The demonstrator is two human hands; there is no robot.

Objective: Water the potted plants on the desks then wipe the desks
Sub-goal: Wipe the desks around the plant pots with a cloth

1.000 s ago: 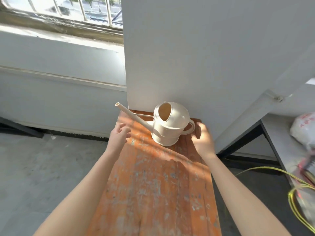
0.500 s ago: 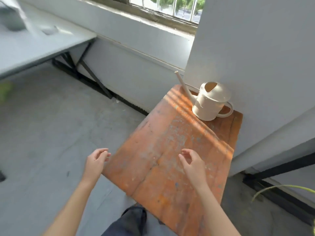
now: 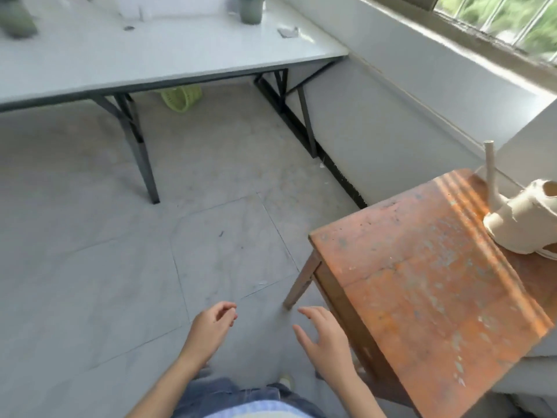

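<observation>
A cream watering can (image 3: 524, 224) stands at the far right on a worn orange wooden table (image 3: 422, 282), its spout pointing up. A white desk (image 3: 150, 55) fills the upper left, with a grey-green pot (image 3: 250, 7) near its back and another blurred green pot (image 3: 16, 18) at the left edge. My left hand (image 3: 211, 327) hangs over the floor with loosely curled fingers, holding nothing. My right hand (image 3: 324, 339) is spread beside the wooden table's near corner, also holding nothing. Both hands are well away from the watering can.
A light green basket (image 3: 180, 96) sits on the floor under the white desk. Black metal desk legs (image 3: 141, 152) stand on the grey tiled floor (image 3: 120, 267). A wall with a window ledge (image 3: 452, 55) runs along the right. Small scraps (image 3: 287, 32) lie on the desk.
The view has swung left, away from the watering can, bringing the white desk into sight. Both hands have drawn back from the wooden table and now hang over the floor.
</observation>
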